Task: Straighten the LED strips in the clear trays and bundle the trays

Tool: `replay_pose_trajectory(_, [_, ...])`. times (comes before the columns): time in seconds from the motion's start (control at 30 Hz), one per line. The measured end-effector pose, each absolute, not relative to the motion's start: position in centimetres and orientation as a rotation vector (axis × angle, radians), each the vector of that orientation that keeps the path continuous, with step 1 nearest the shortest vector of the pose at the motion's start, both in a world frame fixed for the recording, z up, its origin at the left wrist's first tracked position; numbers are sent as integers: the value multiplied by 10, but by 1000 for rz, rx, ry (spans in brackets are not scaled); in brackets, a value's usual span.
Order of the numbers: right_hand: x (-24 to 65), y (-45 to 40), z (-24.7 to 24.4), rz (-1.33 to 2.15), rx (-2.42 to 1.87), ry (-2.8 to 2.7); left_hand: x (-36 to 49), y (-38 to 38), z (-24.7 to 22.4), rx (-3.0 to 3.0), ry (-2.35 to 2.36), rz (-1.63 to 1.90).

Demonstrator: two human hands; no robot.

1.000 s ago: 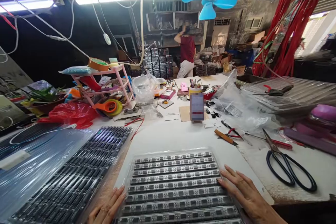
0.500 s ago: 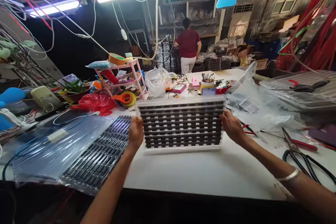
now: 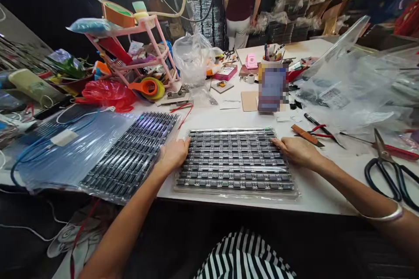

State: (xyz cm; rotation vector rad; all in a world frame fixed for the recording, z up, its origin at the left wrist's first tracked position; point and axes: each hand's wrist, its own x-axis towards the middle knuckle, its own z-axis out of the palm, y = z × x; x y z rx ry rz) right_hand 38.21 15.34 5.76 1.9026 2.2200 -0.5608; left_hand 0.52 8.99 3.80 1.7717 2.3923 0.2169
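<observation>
A clear plastic tray [image 3: 235,161] filled with rows of small black parts lies on the white table in front of me. My left hand [image 3: 175,153] grips its left edge near the far corner, thumb on top. On the opposite side my right hand [image 3: 296,151] pinches the right edge, with the fingers partly hidden. Left of it, close by my left forearm, lies a second tray [image 3: 131,157] of similar black parts, set at a slant. Clear plastic sheeting [image 3: 81,148] stretches beyond that second tray.
Large black-handled scissors [image 3: 388,168] and a cutter with an orange-brown handle [image 3: 306,134] lie to the right. Crumpled clear bags [image 3: 347,91] heap at the back right. A pink rack [image 3: 157,48] stands at the back left. A person [image 3: 242,0] stands beyond the table.
The tray was held up, tilted with its face towards me; now it lies flat on the table, lower and nearer. Both hands still hold its sides. The view has tipped downward.
</observation>
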Motion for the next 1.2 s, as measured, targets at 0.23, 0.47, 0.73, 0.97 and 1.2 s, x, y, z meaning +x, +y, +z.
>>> replay_pose_trajectory(0.23, [399, 97, 52, -475, 2090, 2276, 16, 43, 43, 1797, 2383, 142])
replay_pose_trajectory(0.47, [381, 37, 26, -114, 2235, 2733, 20, -4, 17, 1809, 2438, 625])
replay_pose_trajectory(0.73, [366, 52, 23, -334, 2167, 2860, 5, 13, 18, 1647, 2097, 943])
replay_pose_trajectory(0.97, [361, 49, 56, -927, 2360, 2851, 19, 3, 40, 1161, 1925, 1274])
replay_pose_trajectory(1.2, [371, 56, 96, -983, 2289, 3195, -6, -19, 86, 555, 2093, 1857])
